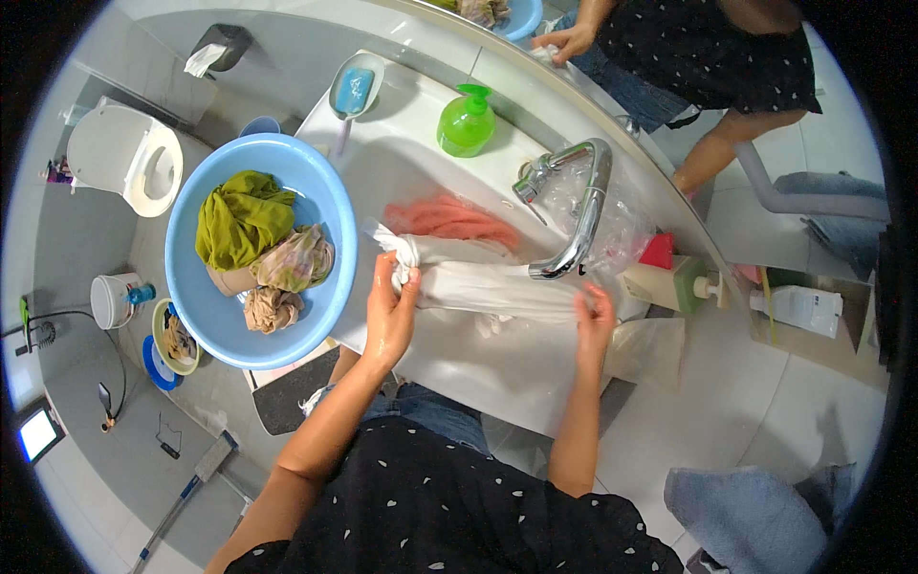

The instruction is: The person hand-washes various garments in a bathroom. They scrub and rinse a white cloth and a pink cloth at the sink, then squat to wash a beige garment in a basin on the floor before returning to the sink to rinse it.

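Observation:
A white cloth (pixel 492 290) stretches sideways over the sink basin, below the tap's spout. My left hand (pixel 390 304) is closed around its bunched left end. At the other end my right hand (pixel 595 314) is beside the cloth, its fingers apart and slightly blurred. I cannot tell whether they touch the fabric. Behind the white cloth, a coral-pink cloth (pixel 454 220) lies in the sink (pixel 459 373).
A blue basin (pixel 179 273) with green and beige clothes sits at the sink's left. A chrome tap (pixel 601 191) arches over the right side. A green soap pump bottle (pixel 466 124) and a dish with blue soap (pixel 354 89) stand along the back ledge.

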`<state>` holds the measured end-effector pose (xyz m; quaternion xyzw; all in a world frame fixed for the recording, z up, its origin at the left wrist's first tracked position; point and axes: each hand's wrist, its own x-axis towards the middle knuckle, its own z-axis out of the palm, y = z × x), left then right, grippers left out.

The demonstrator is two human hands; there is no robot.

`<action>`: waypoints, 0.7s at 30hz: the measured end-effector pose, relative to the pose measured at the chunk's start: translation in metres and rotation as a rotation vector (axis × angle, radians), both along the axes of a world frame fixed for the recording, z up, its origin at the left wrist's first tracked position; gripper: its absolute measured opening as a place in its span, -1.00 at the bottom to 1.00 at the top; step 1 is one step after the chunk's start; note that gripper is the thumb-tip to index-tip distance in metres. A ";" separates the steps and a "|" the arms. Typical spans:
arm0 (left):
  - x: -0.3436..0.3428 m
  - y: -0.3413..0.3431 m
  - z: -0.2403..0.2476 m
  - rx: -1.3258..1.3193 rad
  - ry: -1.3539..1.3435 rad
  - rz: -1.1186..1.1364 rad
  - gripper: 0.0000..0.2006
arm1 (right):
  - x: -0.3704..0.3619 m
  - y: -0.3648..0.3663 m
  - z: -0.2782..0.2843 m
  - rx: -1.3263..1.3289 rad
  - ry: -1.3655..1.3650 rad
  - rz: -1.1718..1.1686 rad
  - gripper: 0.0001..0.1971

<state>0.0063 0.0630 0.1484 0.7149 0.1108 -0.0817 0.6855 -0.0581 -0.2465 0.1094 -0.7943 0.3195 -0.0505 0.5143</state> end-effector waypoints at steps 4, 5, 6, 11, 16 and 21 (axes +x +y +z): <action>0.000 -0.010 -0.028 0.236 0.161 -0.291 -0.56 | -0.004 0.032 -0.042 -0.764 0.126 0.489 -0.56; -0.007 -0.011 -0.063 0.310 0.112 -0.328 -0.45 | 0.002 0.048 -0.042 -0.621 0.110 0.543 -0.48; -0.016 -0.012 -0.104 0.384 0.063 -0.365 -0.35 | 0.009 0.064 -0.042 -0.478 0.092 0.596 -0.41; -0.015 -0.027 -0.118 0.765 0.103 -0.681 -0.02 | 0.012 0.112 -0.085 -0.812 0.200 0.775 -0.24; 0.013 -0.028 -0.135 1.056 0.173 -0.856 -0.14 | 0.044 0.104 -0.081 -0.783 0.432 0.992 -0.22; 0.046 -0.027 -0.111 0.948 0.103 -0.746 -0.53 | 0.068 0.060 -0.110 -0.349 0.096 0.746 -0.45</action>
